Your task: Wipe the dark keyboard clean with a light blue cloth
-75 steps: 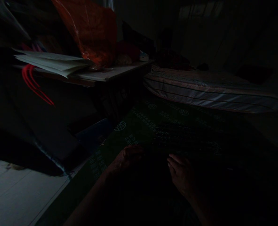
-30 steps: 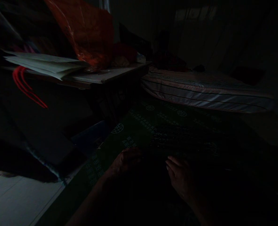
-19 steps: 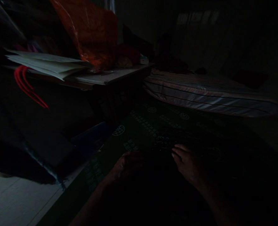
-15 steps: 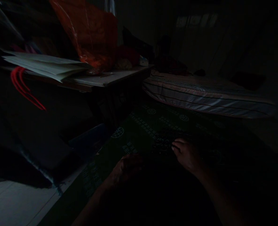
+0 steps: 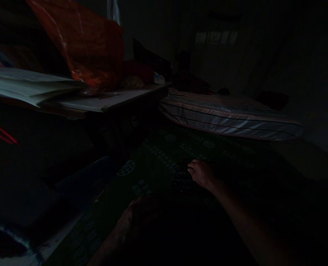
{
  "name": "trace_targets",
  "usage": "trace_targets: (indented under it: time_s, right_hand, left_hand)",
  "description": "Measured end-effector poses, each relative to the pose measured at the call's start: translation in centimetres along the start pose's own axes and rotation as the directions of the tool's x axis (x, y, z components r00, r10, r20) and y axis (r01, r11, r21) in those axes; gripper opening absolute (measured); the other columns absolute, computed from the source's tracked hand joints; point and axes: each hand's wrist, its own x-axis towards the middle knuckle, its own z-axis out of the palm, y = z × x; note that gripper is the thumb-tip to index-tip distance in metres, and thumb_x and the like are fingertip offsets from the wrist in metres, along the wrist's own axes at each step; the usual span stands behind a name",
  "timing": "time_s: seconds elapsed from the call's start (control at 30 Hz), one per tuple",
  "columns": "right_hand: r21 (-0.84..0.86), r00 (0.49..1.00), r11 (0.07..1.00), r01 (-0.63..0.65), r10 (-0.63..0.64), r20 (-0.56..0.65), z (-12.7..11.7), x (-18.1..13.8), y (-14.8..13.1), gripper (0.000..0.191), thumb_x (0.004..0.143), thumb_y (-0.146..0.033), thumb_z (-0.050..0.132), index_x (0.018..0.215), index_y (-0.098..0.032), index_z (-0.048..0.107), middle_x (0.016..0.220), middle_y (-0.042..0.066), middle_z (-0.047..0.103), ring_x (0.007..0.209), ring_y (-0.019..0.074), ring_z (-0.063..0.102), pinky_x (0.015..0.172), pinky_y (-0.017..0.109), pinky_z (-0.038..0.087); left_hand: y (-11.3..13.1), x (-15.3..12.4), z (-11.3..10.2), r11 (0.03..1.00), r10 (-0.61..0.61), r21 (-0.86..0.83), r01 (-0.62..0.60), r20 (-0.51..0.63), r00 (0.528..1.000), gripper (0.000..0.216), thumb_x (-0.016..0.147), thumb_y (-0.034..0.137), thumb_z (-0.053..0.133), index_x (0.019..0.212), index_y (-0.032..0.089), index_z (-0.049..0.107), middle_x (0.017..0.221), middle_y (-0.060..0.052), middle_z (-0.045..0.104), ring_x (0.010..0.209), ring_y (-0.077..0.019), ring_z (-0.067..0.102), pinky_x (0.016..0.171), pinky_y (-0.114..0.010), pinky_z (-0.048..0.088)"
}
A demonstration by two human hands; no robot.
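Note:
The scene is very dark. My right hand (image 5: 201,173) is over a green printed board (image 5: 158,168), its fingers curled and pressed together. A small dark thing may be between thumb and fingertips, too dim to name. Just left of and below these fingers is a patch of small, dark, glinting pieces (image 5: 182,181), whose kind I cannot make out. My left hand (image 5: 140,210) is low over the board, nearer to me, with the back of the hand showing. Its fingers fade into black shadow, so what they touch is hidden.
At left, a table (image 5: 108,100) bears papers (image 5: 27,85) and an orange plastic bag (image 5: 97,55). Red cords (image 5: 3,133) hang below it. A dark blue object (image 5: 83,173) is beneath. Behind the board is a striped mattress (image 5: 230,122).
The view has swung, moving the table left and lower in the picture. My right hand's fingers have closed more tightly near the dark pieces. My left hand has sunk deeper into shadow.

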Motion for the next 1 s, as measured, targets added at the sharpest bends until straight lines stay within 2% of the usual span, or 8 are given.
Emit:
trace_targets:
  time_s: [0.27,0.47,0.77,1.0]
  right_hand:
    - [0.017,0.999,0.999,-0.038,0.038,-0.012,0.6,1.6,1.6,0.024,0.090,-0.021,0.047,0.097,-0.019,0.070,0.108,0.007,0.066,0.096,0.0157,0.063,0.080,0.023,0.042]
    - [-0.003,0.999,0.999,-0.033,0.033,-0.017,0.4,2.8,2.6,0.026,0.090,-0.019,0.047,0.100,-0.020,0.071,0.105,0.006,0.067,0.095,0.0152,0.062,0.080,0.023,0.042]
    - [-0.083,0.999,0.997,0.006,-0.003,0.033,1.3,5.6,2.2,0.022,0.088,-0.019,0.050,0.091,-0.020,0.071,0.100,0.007,0.067,0.093,0.0163,0.061,0.077,0.025,0.041]
    - [-0.127,0.997,0.991,0.031,-0.021,0.074,2.0,7.1,2.1,0.019,0.088,-0.022,0.053,0.091,-0.019,0.071,0.100,0.008,0.067,0.097,0.0179,0.060,0.079,0.027,0.041]
  left_hand:
    - [0.7,0.5,-0.4,0.999,-0.047,-0.002,0.047,0.056,0.997,0.031,0.090,0.042,0.049,0.110,0.029,0.070,0.109,-0.002,0.072,0.106,-0.0191,0.063,0.094,-0.031,0.052]
    - [0.4,0.3,-0.1,0.999,-0.050,-0.007,0.051,0.045,0.998,0.030,0.089,0.043,0.051,0.110,0.033,0.069,0.111,-0.001,0.071,0.107,-0.0210,0.063,0.093,-0.033,0.052]
    - [0.9,0.2,-0.1,0.998,-0.052,-0.017,0.053,0.037,0.998,0.031,0.090,0.043,0.049,0.113,0.034,0.068,0.111,-0.001,0.071,0.107,-0.0212,0.063,0.094,-0.033,0.051]
    - [1.0,0.1,0.0,0.999,-0.036,-0.033,0.038,0.050,0.998,0.031,0.090,0.040,0.050,0.113,0.030,0.068,0.111,-0.003,0.071,0.109,-0.0215,0.062,0.096,-0.035,0.050]
